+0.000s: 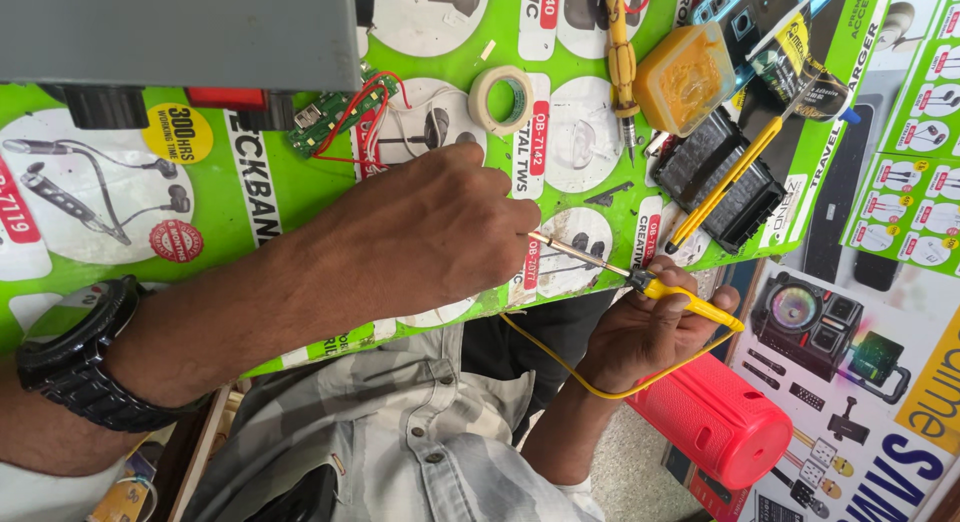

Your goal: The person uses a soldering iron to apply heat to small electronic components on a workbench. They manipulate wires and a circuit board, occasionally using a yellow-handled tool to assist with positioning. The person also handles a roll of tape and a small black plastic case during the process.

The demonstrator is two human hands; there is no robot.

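green poster-covered bench point(250, 197), tape roll point(501, 99)

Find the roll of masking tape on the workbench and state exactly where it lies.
In the head view the roll of tape lies flat at top centre, just beyond the left hand, between the green circuit board and the yellow tub.
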